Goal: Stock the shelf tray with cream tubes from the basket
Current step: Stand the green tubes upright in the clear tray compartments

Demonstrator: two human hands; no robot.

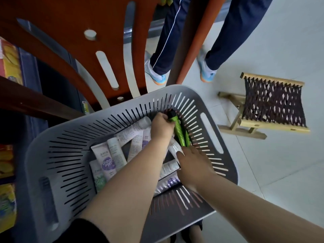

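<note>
Inside the grey basket (208, 109), the left hand (162, 126) grips green tubes (180, 133) near the far right corner; the right hand (193, 165) reaches in, fingers relaxed, above white cream tubes (105, 158) on the bottom

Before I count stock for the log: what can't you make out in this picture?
- Tubes under the left forearm and right hand in the basket: hidden, so no full count.
- Print on the white tubes: too small.
- Right hand's fingertips: their hold is unclear behind the green tubes that the left hand grips.
- Shelf tray: not identifiable in the head view.
</note>
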